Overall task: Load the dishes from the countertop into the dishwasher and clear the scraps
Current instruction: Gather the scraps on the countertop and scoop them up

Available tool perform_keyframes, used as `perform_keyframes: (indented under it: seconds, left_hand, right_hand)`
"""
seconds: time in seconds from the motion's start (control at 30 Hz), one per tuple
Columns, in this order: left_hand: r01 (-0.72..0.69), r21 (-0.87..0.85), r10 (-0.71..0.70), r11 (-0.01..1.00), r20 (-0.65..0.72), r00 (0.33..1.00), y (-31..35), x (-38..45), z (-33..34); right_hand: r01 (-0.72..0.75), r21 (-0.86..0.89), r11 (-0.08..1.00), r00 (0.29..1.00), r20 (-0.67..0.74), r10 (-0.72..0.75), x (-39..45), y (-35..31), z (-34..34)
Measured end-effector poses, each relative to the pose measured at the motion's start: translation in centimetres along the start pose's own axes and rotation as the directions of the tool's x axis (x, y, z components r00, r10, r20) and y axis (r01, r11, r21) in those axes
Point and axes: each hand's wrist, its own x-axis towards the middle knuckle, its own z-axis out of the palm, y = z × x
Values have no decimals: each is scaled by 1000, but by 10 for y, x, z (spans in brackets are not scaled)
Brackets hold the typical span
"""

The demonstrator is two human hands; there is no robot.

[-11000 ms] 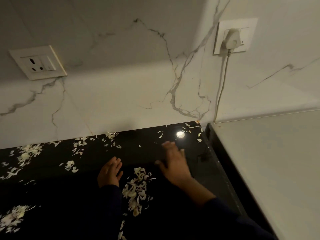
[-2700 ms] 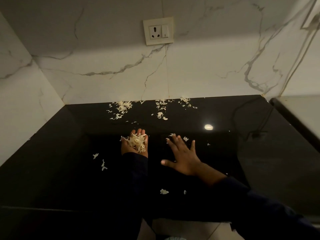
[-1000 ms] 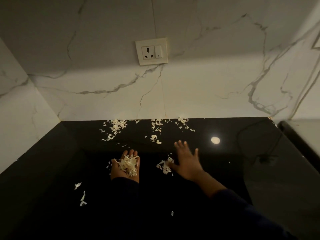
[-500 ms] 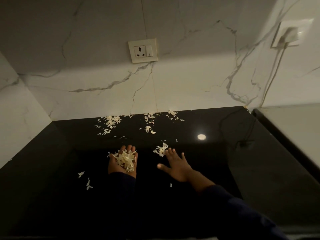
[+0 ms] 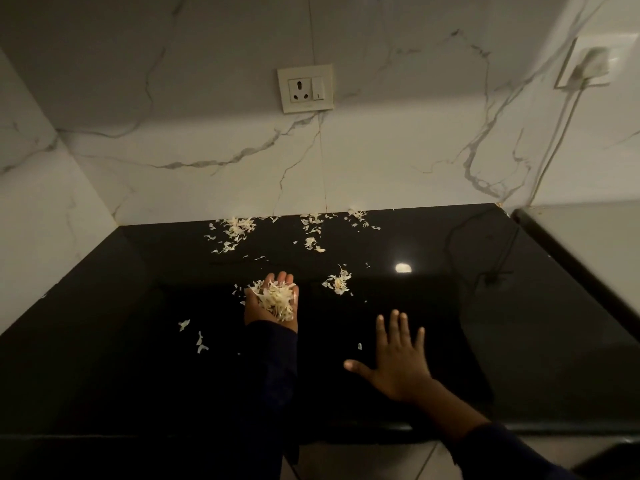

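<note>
Left hand (image 5: 272, 303) at frame centre, cupped palm-up as a tray for gathered scraps (image 5: 276, 298). Right hand (image 5: 398, 358) at lower right, spread flat, empty, low over black worktop (image 5: 104, 341), seemingly to sweep. More peelings (image 5: 233, 232) along the back wall.

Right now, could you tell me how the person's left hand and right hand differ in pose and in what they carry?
The left hand is turned palm up and cupped, while the right hand is palm down with fingers spread. The left hand carries a heap of pale scraps; the right hand carries nothing. The left hand is farther from the countertop's front edge than the right hand. Both wear dark sleeves.
</note>
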Motion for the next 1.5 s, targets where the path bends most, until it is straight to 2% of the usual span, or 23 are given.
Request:
perform_keyframes:
  seconds: [0.33,0.4,0.47,0.53,0.63,0.73,0.8,0.87,0.97,1.03,1.13,1.23,1.33,1.43,1.5]
  left_hand:
    - [-121,-76,114,990,-96,989,51,26,15]
    - [-160,-96,149,982,-105,983,65,30,14]
    - [-198,-105,187,975,-111,976,78,35,11]
    - [-223,-109,211,969,-114,971,87,40,5]
    - [-236,-122,220,964,-131,967,97,45,-4]
    - [-263,-119,247,957,-133,960,111,47,-13]
    - [-286,-130,268,949,-143,953,124,50,-21]
    - [-302,-131,281,944,-158,947,136,53,-29]
    - [-296,-134,270,946,-182,945,154,59,-41]
    - [-299,-115,273,947,-197,941,167,64,-49]
    - [-309,-93,281,947,-229,932,185,70,-60]
    - [-312,-98,280,945,-248,927,190,73,-69]
    - [-302,-116,269,946,-238,933,186,78,-69]
    - [-295,-163,254,942,-235,938,183,86,-66]
    - [-285,-189,241,940,-228,943,177,90,-62]
  right_hand:
    - [119,-4,993,993,23,-119,113,-43,-33]
    - [180,-73,981,983,-13,-182,124,-55,-38]
    - [306,-117,945,950,-21,-310,119,-83,-36]
    - [487,-143,861,872,18,-490,103,-123,-24]
    - [732,-226,643,680,178,-712,75,-177,-7]
    - [869,-271,415,490,338,-804,66,-211,2]
    - [891,-313,328,430,352,-832,68,-228,6]
    - [894,-336,296,408,339,-847,73,-242,7]
    - [875,-334,351,449,288,-846,97,-257,5]
    - [831,-334,444,526,217,-822,122,-261,4]
    - [744,-328,582,656,195,-729,150,-252,-1]
    - [592,-280,756,803,125,-583,166,-223,-10]
    - [360,-237,902,930,14,-368,169,-180,-16]
    - [183,-204,962,981,-24,-191,161,-144,-20]
    - [218,-187,958,970,-70,-234,141,-146,-11]
